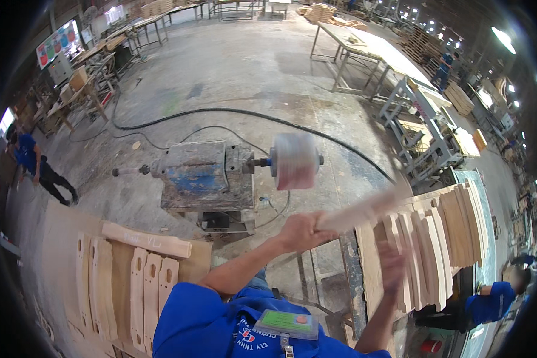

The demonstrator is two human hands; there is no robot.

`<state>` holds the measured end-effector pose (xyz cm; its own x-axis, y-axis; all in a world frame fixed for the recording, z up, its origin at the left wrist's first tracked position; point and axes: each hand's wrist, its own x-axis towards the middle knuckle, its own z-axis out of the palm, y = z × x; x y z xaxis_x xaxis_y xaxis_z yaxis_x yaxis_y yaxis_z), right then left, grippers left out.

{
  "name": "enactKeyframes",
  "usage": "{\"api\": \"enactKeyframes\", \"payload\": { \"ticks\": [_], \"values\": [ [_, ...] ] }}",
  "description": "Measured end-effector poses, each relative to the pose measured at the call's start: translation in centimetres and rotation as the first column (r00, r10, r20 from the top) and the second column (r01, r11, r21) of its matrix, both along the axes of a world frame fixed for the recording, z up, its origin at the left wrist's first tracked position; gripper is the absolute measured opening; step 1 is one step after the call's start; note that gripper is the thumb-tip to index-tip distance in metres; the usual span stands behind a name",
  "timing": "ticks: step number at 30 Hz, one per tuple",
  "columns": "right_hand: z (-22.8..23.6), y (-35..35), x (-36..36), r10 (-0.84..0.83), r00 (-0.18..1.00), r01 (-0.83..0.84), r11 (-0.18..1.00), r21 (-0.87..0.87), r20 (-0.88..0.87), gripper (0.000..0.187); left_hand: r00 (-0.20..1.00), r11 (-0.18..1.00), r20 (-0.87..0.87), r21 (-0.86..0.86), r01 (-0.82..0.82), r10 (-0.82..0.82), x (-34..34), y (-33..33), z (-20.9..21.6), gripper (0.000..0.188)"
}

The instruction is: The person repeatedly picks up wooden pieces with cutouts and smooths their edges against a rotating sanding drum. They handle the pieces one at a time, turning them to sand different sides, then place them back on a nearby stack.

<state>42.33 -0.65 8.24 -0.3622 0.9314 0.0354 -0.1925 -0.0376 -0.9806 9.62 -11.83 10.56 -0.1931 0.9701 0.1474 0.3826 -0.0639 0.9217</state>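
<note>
My left hand (303,231) is closed around one end of a long wooden piece (364,209), which stretches to the right and is smeared by motion. My right hand (394,264) is blurred beside a row of curved wooden pieces (426,256) on the right-hand table; its fingers cannot be made out clearly. In front of me stands a motor-driven sanding machine (200,170) with worn blue paint. On its shaft is a drum (295,161), white above and reddish below, its surface blurred. The held piece is apart from the drum.
At left, a board (65,238) bears several slotted wooden pieces (152,292). A black cable (232,110) curves across the concrete floor behind the machine. A metal-legged table (364,45) stands far right. Other people in blue shirts are at left (27,154) and lower right (489,305).
</note>
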Motion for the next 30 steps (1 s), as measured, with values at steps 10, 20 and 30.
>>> {"api": "enactKeyframes", "payload": {
  "ticks": [10,20,30],
  "values": [
    [-6.4,-6.3,-14.6,0.636,0.708,-0.678,0.489,-0.55,-0.308,0.087,0.607,0.947,0.763,-0.023,-0.319,0.223,-4.1,6.3,-6.5,0.057],
    [-8.1,6.1,-29.7,0.382,0.495,-0.869,0.213,-0.447,-0.78,0.05,0.68,0.951,-0.676,0.106,-0.289,0.282,-13.1,16.5,-7.4,0.072],
    [-10.3,-8.7,-13.8,0.271,0.677,-0.73,0.128,-0.671,-0.684,0.074,0.725,0.96,-0.633,0.126,-0.25,0.272,-2.4,5.2,-9.4,0.071]
  ]
}}
